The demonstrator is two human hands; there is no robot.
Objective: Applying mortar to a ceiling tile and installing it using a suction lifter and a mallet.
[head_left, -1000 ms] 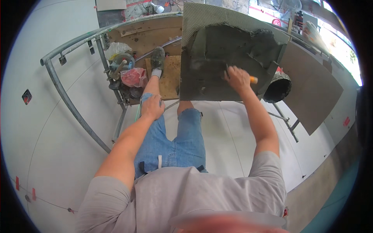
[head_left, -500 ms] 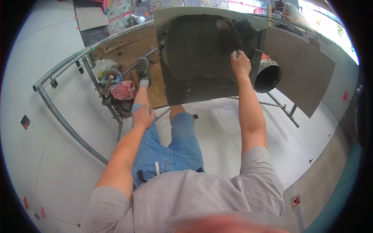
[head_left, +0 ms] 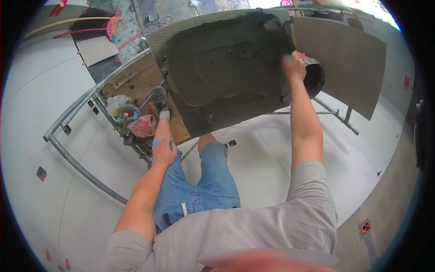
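Note:
My right hand (head_left: pixel 294 69), partly smeared by motion, is closed round the handle of a trowel (head_left: pixel 277 32). The dark, mortar-coated blade lies at the far right part of a large tile (head_left: pixel 199 127). Wet grey mortar (head_left: pixel 217 68) covers most of that tile's face, with combed ridges showing along its far left edge. Beside my right wrist, a black bucket (head_left: pixel 315 79) is partly hidden behind the tile. My left hand (head_left: pixel 165 152) rests on my left knee, its fingers laid over the denim shorts (head_left: pixel 181 186), holding nothing.
Metal scaffold rails (head_left: pixel 68 156) curve along the left. My left shoe (head_left: pixel 160 99) stands on a wooden platform (head_left: pixel 131 75), near a red plastic bag (head_left: pixel 144 126) and a clear bag (head_left: pixel 118 103). Another large bare tile (head_left: pixel 342 63) leans at the right.
My right hand and the trowel have moved right, toward the tile's right edge. The view has shifted, so the tile appears farther left and more tilted. My left hand stays on the knee.

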